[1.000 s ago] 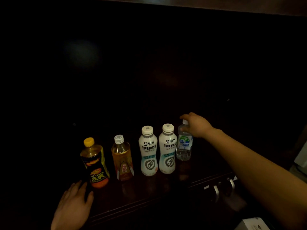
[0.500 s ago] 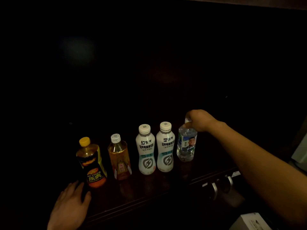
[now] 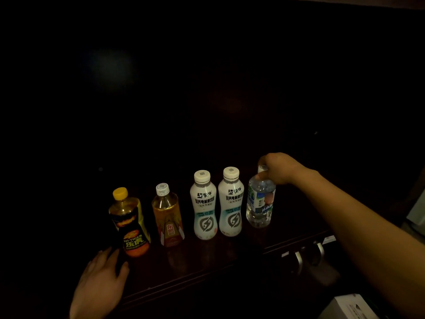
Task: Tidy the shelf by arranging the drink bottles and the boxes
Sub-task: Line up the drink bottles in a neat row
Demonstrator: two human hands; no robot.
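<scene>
Several drink bottles stand in a row on the dark wooden shelf (image 3: 207,265). From the left: a yellow-capped energy drink (image 3: 130,223), an amber tea bottle (image 3: 167,217), two white bottles (image 3: 204,206) (image 3: 230,203), and a clear water bottle (image 3: 259,201). My right hand (image 3: 279,168) grips the water bottle at its cap and neck; the bottle leans slightly. My left hand (image 3: 101,284) rests flat on the shelf's front edge, fingers spread, just below the energy drink.
The scene is very dark; the back of the shelf is black. Metal drawer handles (image 3: 309,256) sit below the shelf at right. A white box (image 3: 349,307) lies at the bottom right corner.
My right hand has turned the water bottle and shifted it slightly to the right and nearer, away from the white bottles. My left hand has stayed in place.
</scene>
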